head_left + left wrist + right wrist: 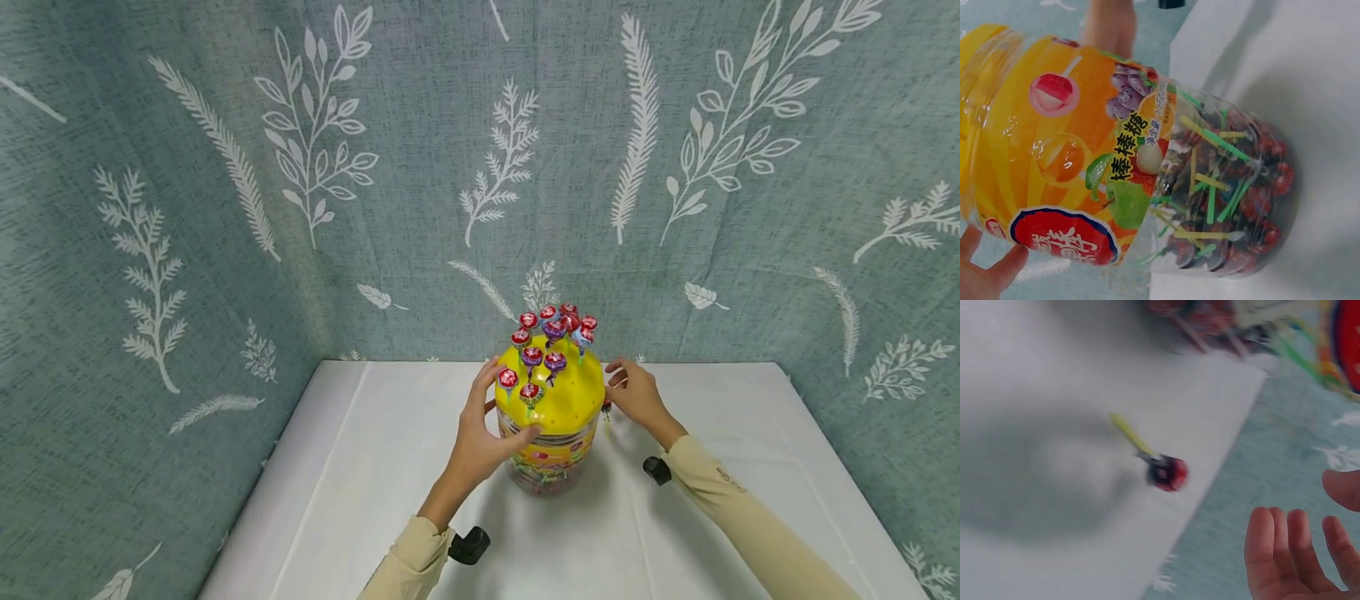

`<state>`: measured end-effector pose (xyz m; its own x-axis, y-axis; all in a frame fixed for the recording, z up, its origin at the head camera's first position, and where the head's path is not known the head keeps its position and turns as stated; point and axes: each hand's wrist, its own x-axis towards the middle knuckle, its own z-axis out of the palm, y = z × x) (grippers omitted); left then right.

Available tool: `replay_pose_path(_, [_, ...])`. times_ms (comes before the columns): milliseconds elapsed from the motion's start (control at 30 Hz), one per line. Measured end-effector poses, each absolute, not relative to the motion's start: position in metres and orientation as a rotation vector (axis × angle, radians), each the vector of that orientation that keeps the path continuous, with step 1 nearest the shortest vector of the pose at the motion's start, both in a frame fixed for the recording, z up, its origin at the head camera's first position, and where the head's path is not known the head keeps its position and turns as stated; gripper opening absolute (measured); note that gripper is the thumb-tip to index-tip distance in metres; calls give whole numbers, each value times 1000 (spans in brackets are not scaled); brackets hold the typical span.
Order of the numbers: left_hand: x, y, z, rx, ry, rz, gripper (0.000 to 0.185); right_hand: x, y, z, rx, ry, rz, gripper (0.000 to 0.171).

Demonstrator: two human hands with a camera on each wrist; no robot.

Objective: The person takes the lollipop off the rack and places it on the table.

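Note:
A clear plastic jar point(553, 457) with an orange label stands upright on the white table. Its yellow lid point(573, 402) has small holes, and several red and purple lollipops point(553, 335) stand in them. My left hand point(480, 433) grips the jar's left side just under the lid, thumb in front. In the left wrist view the jar point(1085, 175) fills the frame, with several loose lollipops point(1222, 194) inside. My right hand point(637, 396) is beside the lid's right edge with relaxed fingers point(1297, 556), holding nothing. One lollipop point(1168, 473) with a green stick shows blurred by the jar's right side.
The white table point(375, 483) is walled on three sides by grey-green cloth point(225, 208) with a white leaf print. The jar stands near the table's middle, a little toward the back. Black wrist camera mounts point(470, 546) sit on both sleeves.

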<state>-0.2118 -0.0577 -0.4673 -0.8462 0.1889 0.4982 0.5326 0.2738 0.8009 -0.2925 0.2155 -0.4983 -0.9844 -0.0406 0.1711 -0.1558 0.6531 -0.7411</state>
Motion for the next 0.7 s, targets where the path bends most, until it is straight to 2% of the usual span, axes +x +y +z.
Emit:
replay_pose_path(233, [-210, -57, -465, -649, -2251, -1592, 82, -281, 218, -466, 238, -2673, 1250, 29])
replay_pose_path(500, [-193, -56, -436, -666, -2234, -1633, 79, -270, 217, -436, 338, -2626, 1253, 28])
replay_pose_path(700, [-201, -56, -450, -663, -2246, -1612, 81, -259, 218, -408, 413, -2576, 1293, 27])
